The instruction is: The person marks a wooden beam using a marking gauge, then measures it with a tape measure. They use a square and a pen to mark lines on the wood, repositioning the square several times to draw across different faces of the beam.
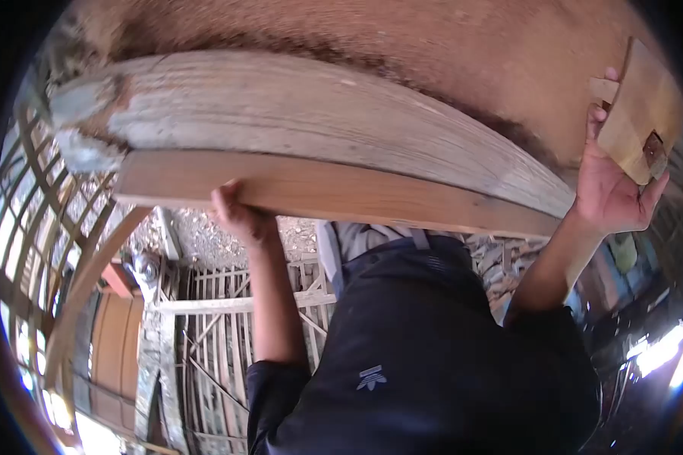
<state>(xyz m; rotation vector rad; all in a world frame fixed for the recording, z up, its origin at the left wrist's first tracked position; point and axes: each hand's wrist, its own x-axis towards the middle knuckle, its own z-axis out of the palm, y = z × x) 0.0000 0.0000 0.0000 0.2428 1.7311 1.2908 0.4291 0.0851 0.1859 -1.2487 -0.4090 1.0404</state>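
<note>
My left hand [243, 216] is closed on the near edge of a long brown wooden plank [326, 184], toward its left end. The plank lies on its side along a thick, weathered grey beam [296, 110], close against it. My right hand [615, 186] is raised at the far right, beyond the plank's right end. It holds a flat, light-coloured wooden block [641, 106] with a square hole near its lower end. A small piece of wood sticks out on the block's left side. Part of my grip is hidden behind the block.
Bare brown earth [463, 45] stretches beyond the beam. A lattice of slats [38, 174] curves at the left, and a slatted wooden frame [235, 334] shows below. Behind my right arm lie wood scraps [501, 262]. A brown board [116, 341] stands at the lower left.
</note>
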